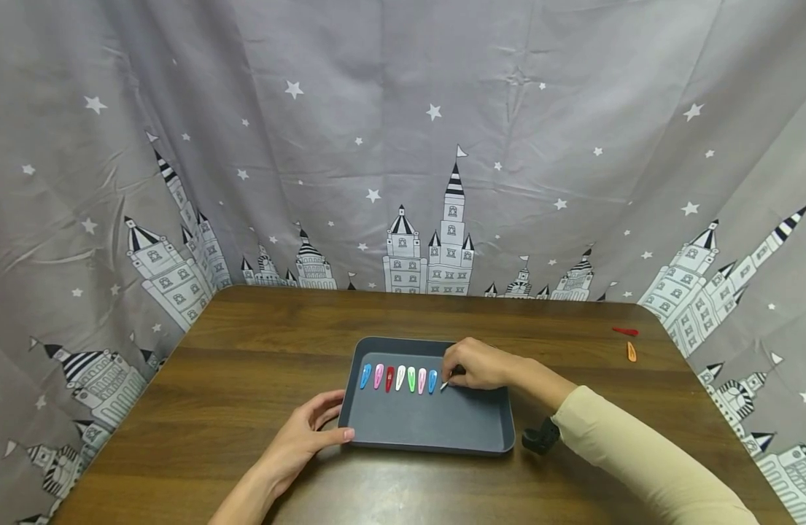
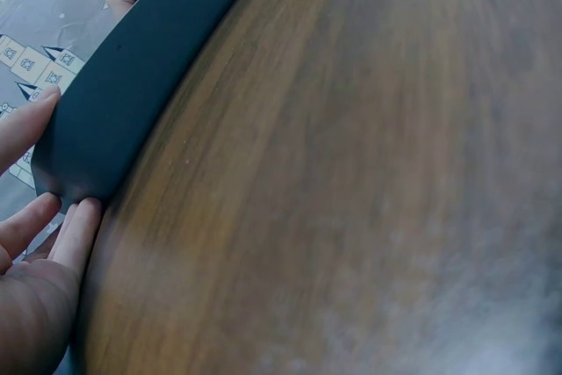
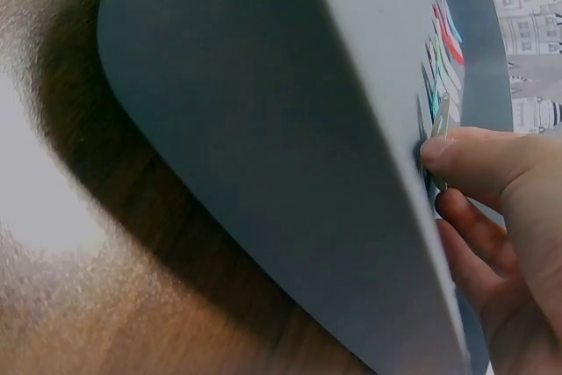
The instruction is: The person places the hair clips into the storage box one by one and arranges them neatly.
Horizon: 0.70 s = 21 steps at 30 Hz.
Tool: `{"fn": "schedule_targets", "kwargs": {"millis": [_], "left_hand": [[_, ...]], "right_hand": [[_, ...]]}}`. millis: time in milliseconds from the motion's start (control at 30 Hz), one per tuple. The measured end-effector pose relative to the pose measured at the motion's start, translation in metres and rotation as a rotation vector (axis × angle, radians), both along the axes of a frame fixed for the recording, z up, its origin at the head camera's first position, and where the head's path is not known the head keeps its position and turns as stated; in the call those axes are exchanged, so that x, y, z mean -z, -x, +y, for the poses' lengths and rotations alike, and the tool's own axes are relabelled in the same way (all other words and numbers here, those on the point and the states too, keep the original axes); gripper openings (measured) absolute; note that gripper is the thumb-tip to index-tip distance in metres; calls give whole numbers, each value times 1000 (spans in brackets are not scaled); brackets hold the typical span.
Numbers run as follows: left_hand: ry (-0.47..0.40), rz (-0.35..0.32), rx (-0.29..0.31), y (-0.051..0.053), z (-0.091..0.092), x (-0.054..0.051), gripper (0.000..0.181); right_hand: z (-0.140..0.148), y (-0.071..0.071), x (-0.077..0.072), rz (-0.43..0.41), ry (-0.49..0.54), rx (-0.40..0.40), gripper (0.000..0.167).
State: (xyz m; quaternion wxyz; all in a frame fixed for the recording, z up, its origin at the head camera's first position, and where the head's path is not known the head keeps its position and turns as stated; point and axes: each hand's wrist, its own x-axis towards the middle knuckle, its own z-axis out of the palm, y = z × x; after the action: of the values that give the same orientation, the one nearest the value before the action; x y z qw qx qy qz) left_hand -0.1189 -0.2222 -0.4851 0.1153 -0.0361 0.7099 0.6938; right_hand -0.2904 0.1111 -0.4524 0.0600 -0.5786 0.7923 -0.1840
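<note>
A dark grey tray (image 1: 435, 437) lies on the table with a row of colourful snap hair clips along its back half: blue (image 1: 366, 376), pink (image 1: 379, 375), red (image 1: 389, 378), white (image 1: 400, 378), green (image 1: 412, 379), another pink (image 1: 422, 380) and another blue (image 1: 432, 381). At the row's right end, my right hand (image 1: 476, 364) pinches a pale hair clip (image 3: 443, 116) between thumb and fingers, close to the tray floor. My left hand (image 1: 304, 436) holds the tray's front left corner, thumb and fingertips against its walls.
Towards the far right of the wooden table (image 1: 245, 364) lie a red hair clip (image 1: 625, 332) and an orange hair clip (image 1: 632, 351). Below the right forearm, a black device (image 1: 540, 437) shows at the wrist. A grey castle-print curtain (image 1: 403, 146) hangs behind the table.
</note>
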Motion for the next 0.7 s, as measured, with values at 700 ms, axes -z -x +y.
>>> {"fn": "schedule_targets", "kwargs": {"millis": [700], "left_hand": [[-2, 8, 6, -1, 0, 1, 72]], "right_hand": [[-2, -2, 1, -35, 46, 49, 11]]}}
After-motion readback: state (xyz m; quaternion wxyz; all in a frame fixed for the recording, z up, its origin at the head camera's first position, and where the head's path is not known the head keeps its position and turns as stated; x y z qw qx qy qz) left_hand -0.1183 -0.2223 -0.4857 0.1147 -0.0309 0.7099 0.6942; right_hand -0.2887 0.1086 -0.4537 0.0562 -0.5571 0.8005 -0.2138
